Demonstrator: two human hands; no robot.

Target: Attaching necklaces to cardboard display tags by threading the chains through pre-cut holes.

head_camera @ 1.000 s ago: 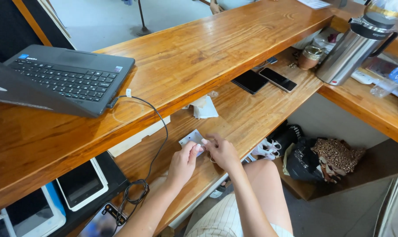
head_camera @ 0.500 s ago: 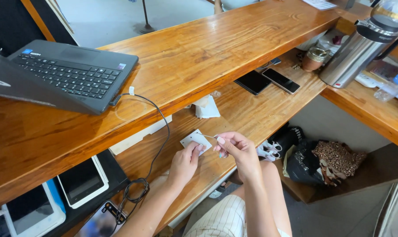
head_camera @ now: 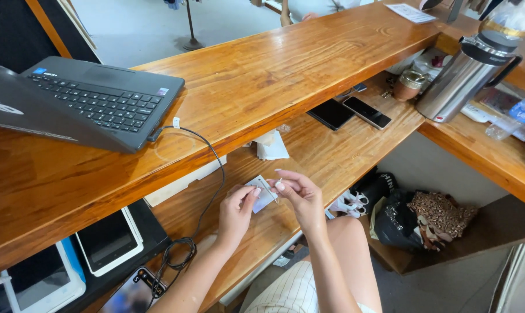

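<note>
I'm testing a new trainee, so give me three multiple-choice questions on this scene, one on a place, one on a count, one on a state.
1. Where does the laptop sit?
A. upper counter
B. lower shelf
C. floor

2. How many dark phones lie side by side on the lower shelf?
A. one
B. two
C. four

3. How is the small white packet held?
A. lying untouched
B. left hand alone
C. between both hands

Answers: 1 A, it rests on the upper counter. 2 B, two lie together. 3 C, left hand and right hand both pinch it.

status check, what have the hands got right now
Left hand pinching small white packet over lower wooden shelf. Right hand pulling a thin strip at its edge. Nothing between hands.
</note>
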